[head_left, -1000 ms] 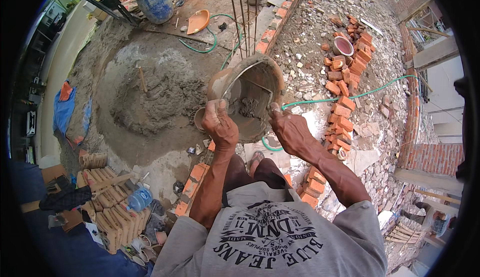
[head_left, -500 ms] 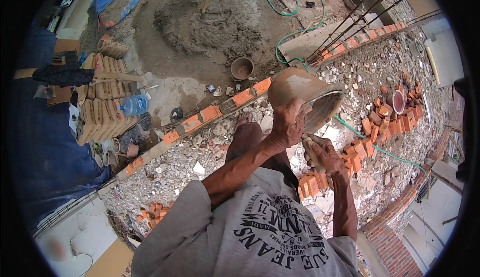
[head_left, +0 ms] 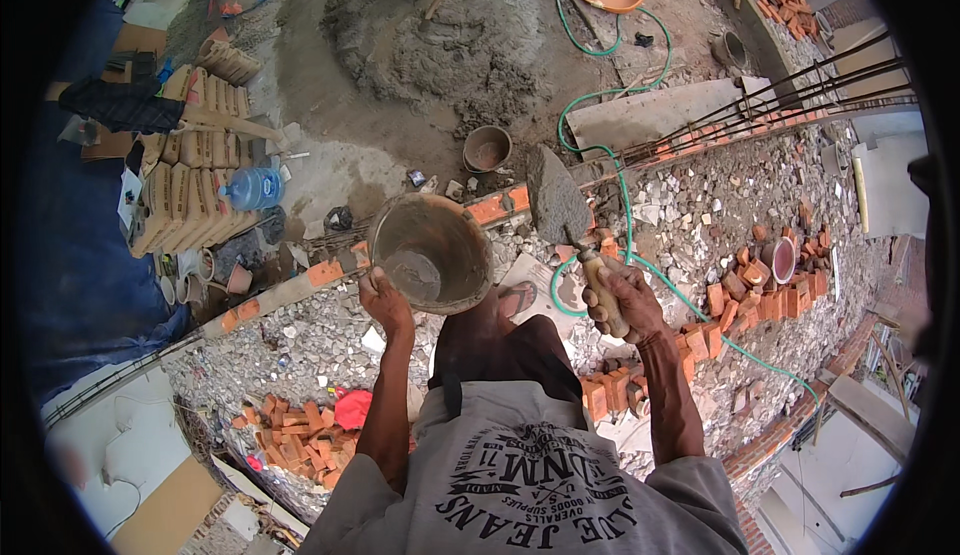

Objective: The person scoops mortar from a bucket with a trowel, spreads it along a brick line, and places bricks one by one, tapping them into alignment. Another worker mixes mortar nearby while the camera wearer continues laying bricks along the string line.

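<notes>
My left hand [head_left: 384,300] grips the near rim of a mortar-stained bucket [head_left: 382,240], whose mouth faces up toward me. Inside it only a thin grey residue shows at the bottom. My right hand [head_left: 626,303] is wrapped round the wooden handle of a trowel [head_left: 556,193]. Its blade points away from me and is coated in grey mortar. The bucket and the trowel are apart, side by side in front of my body. Beyond them runs a low row of orange bricks [head_left: 490,208] set along a concrete strip.
A big heap of wet mortar [head_left: 430,50] lies at the back, near a small bucket [head_left: 487,149]. A green hose [head_left: 627,205] winds over the rubble. Stacked paper sacks [head_left: 190,195] and a blue water jug [head_left: 252,189] stand left; loose bricks [head_left: 775,290] lie right. Rebar rods [head_left: 780,105] jut out at right.
The bucket has swung from right to left and turned its mouth up toward me. My hands have moved apart, and the trowel blade, hidden before, now shows.
</notes>
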`<action>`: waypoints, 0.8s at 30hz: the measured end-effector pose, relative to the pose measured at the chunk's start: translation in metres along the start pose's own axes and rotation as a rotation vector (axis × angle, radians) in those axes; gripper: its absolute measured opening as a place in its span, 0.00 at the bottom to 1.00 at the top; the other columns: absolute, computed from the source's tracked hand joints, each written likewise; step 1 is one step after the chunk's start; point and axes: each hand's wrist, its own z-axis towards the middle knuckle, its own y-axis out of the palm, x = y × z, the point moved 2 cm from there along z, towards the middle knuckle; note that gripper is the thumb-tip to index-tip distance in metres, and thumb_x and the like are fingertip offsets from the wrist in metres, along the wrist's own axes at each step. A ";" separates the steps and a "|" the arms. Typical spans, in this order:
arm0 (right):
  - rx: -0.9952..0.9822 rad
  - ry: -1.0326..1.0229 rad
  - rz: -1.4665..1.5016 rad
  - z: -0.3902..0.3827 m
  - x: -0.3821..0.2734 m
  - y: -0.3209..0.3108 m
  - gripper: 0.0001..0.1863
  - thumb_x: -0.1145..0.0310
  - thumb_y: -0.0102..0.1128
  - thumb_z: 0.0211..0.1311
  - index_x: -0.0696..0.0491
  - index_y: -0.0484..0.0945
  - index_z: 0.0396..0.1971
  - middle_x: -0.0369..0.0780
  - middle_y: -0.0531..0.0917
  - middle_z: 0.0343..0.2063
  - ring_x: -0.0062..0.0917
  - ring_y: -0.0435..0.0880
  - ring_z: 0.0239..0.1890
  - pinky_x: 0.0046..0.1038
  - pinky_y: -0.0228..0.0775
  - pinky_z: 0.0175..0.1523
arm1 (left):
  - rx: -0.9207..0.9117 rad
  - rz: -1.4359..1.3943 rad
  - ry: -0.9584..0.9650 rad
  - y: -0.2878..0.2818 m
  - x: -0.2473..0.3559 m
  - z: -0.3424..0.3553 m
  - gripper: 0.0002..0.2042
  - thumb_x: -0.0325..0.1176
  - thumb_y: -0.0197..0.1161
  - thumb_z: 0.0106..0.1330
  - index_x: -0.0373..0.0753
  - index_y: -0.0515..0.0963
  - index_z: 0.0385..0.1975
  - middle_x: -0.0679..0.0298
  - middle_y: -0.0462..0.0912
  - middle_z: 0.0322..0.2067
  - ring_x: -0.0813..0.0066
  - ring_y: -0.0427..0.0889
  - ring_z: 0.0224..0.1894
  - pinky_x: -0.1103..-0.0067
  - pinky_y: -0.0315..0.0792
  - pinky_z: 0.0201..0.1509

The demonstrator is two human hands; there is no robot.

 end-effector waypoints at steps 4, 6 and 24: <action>0.199 -0.220 -0.174 0.046 -0.013 0.021 0.10 0.65 0.52 0.69 0.55 0.76 0.42 0.37 0.80 0.23 0.17 0.76 0.17 0.21 0.68 0.18 | 0.141 0.078 -0.158 -0.072 -0.056 0.016 0.15 0.35 0.57 0.72 0.37 0.64 0.24 0.71 0.62 0.24 0.78 0.61 0.28 0.76 0.62 0.34; 0.383 -0.274 -0.564 0.088 -0.024 0.034 0.12 0.63 0.54 0.65 0.57 0.76 0.37 0.36 0.78 0.21 0.18 0.76 0.17 0.22 0.66 0.19 | 0.196 0.037 -0.207 -0.096 -0.073 0.021 0.16 0.36 0.57 0.72 0.36 0.65 0.24 0.70 0.62 0.24 0.76 0.62 0.27 0.74 0.63 0.32; 0.762 -0.196 -1.044 0.179 -0.002 -0.098 0.21 0.60 0.59 0.64 0.61 0.74 0.48 0.48 0.81 0.26 0.40 0.81 0.28 0.39 0.72 0.35 | -0.027 -0.191 -0.616 -0.047 -0.107 0.084 0.14 0.36 0.67 0.65 0.34 0.72 0.26 0.62 0.77 0.27 0.71 0.76 0.24 0.67 0.77 0.24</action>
